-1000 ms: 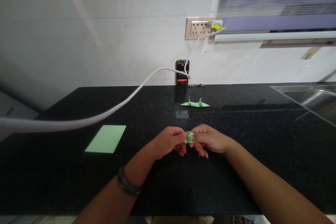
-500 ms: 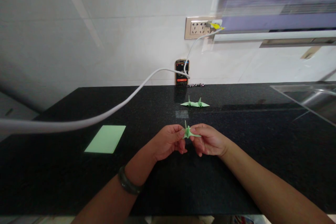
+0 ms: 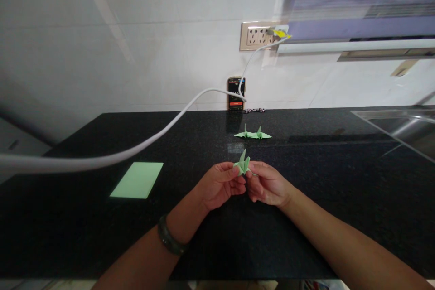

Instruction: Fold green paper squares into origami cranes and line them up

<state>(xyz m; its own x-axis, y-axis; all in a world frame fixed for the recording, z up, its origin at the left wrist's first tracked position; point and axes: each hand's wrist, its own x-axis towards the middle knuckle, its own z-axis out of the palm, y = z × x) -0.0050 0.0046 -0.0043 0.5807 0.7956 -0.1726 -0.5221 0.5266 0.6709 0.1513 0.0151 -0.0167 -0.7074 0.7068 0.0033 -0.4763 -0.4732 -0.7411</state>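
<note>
A light green folded paper crane (image 3: 243, 166) is held between my two hands, just above the dark counter. My left hand (image 3: 222, 183) pinches its left side between thumb and fingers. On the other side, my right hand (image 3: 268, 183) grips the right wing, most of which my fingers hide. One point of the crane stands up above my fingertips. Beyond my hands, two finished-looking green paper cranes (image 3: 253, 135) sit side by side on the counter.
Green paper sheets (image 3: 137, 180) lie stacked at the left on the black counter (image 3: 84, 231). A phone (image 3: 235, 94) leans on the wall, and its white cable (image 3: 170, 122) arches across the left towards me. A sink (image 3: 414, 131) is at the right.
The crane has turned and tilted in my fingers, so more of its body and raised point show. My right hand has shifted slightly left; the other things stay put.
</note>
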